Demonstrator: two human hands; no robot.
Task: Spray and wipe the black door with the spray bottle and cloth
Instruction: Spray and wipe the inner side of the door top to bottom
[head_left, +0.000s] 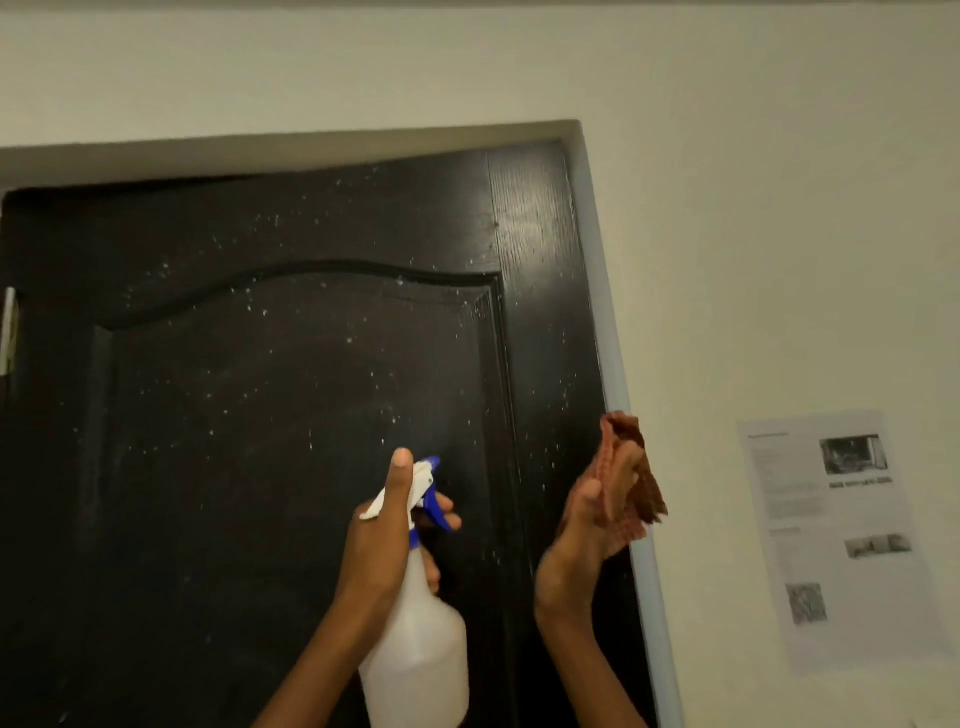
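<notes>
Left hand (382, 540) grips spray bottle (415, 639), nozzle at black door (270, 364), droplets up-left. Right hand (597, 514) clutches cloth (631, 467) near door's right edge; wipe goes left.

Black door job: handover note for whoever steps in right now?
Left hand: grips the spray bottle by the neck, fingers on the blue trigger, nozzle aimed at the black door.
Right hand: holds the reddish-brown cloth, raised beside the door's right edge, apparently not touching the door.
Done: upper panel is speckled with spray droplets.
Left: wipe the droplets off with the cloth; the lower door is out of view, so check it.
</notes>
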